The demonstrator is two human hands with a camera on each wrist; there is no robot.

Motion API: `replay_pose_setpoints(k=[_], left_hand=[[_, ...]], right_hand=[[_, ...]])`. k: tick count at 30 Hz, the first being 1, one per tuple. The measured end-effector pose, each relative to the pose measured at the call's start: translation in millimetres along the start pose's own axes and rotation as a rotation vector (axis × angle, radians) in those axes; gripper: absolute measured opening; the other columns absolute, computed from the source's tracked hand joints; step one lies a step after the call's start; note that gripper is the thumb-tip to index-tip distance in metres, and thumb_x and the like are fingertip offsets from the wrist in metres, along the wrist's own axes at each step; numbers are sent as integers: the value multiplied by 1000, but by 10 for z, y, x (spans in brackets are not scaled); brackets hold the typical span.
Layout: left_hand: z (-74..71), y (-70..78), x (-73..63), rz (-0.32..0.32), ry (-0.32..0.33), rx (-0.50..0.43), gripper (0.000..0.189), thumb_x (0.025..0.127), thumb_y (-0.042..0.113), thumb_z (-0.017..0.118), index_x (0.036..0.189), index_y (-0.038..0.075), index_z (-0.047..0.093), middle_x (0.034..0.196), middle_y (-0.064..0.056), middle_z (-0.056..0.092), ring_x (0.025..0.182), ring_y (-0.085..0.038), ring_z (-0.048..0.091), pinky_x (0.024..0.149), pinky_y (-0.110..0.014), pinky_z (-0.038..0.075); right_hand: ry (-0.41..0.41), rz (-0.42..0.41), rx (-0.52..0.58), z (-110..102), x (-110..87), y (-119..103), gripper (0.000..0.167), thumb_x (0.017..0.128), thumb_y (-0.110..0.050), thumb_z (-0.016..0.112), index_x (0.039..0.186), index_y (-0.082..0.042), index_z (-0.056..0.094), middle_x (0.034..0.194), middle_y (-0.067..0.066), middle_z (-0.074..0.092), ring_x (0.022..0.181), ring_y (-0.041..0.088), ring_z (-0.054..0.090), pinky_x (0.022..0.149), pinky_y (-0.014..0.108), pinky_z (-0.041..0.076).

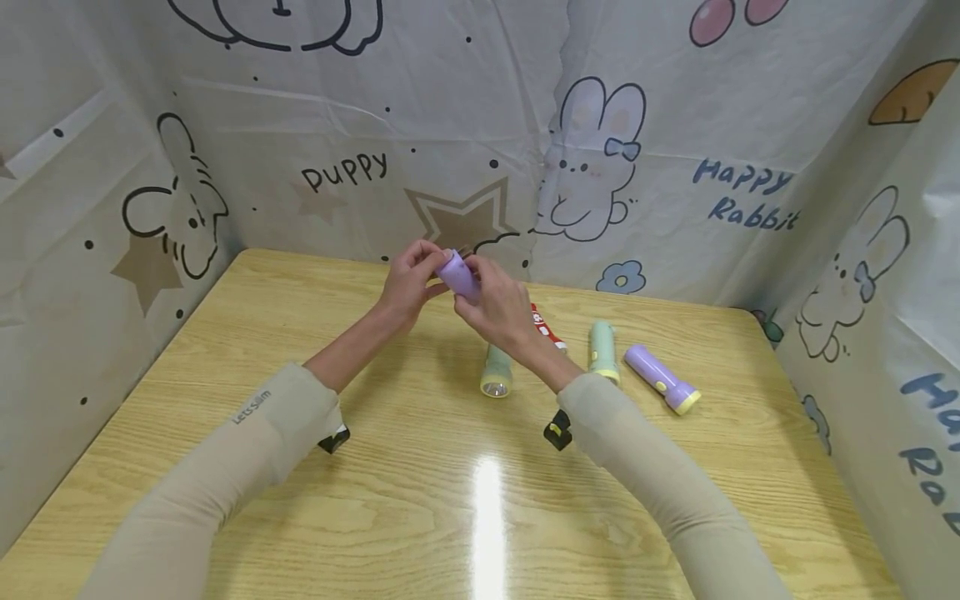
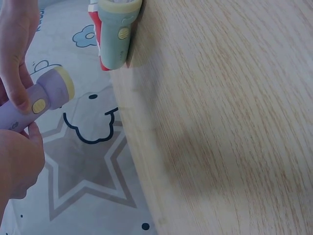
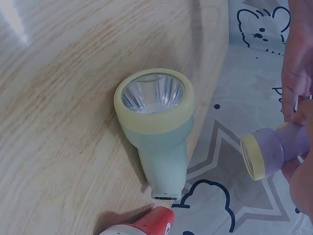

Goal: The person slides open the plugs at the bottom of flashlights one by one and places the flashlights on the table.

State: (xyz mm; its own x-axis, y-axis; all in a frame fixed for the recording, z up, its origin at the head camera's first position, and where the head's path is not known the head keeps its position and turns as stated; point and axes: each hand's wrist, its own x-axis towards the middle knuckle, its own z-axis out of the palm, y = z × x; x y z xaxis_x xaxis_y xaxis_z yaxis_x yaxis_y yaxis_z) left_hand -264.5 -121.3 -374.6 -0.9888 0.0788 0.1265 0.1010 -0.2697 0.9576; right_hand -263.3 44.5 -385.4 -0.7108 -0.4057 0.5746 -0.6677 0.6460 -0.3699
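Note:
Both hands hold one purple flashlight (image 1: 459,277) above the table's far edge. My left hand (image 1: 407,283) pinches its tail end, with the thumb at the very end. My right hand (image 1: 501,304) grips the body. In the left wrist view, a right-hand fingertip lies close beside the yellow switch (image 2: 38,105), and the pale yellow head rim (image 2: 65,82) is uncovered. Below the right hand, a green flashlight (image 1: 497,373) lies on the table, partly covered by that hand; its clear lens (image 3: 153,93) shows in the right wrist view.
A red and white object (image 1: 549,328) lies behind the right wrist. To the right are a second green flashlight (image 1: 603,348) and another purple flashlight (image 1: 662,379). Printed cloth (image 1: 465,125) walls in the wooden table (image 1: 405,500) at the back and sides.

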Motion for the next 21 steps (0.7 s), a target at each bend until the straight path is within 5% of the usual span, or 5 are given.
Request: replay_pose_setpoints(k=[21], left_hand=[[2,-1,-41,-18,-27,-21,5,101,14,55,100,9,53,113,-9,52,100,-22,57,94,-41,54]], right_hand=[[-25,21,60,-23,-11,19,47,84,-12,76,124,3,56,113,18,65,97,27,66,77,38,59]])
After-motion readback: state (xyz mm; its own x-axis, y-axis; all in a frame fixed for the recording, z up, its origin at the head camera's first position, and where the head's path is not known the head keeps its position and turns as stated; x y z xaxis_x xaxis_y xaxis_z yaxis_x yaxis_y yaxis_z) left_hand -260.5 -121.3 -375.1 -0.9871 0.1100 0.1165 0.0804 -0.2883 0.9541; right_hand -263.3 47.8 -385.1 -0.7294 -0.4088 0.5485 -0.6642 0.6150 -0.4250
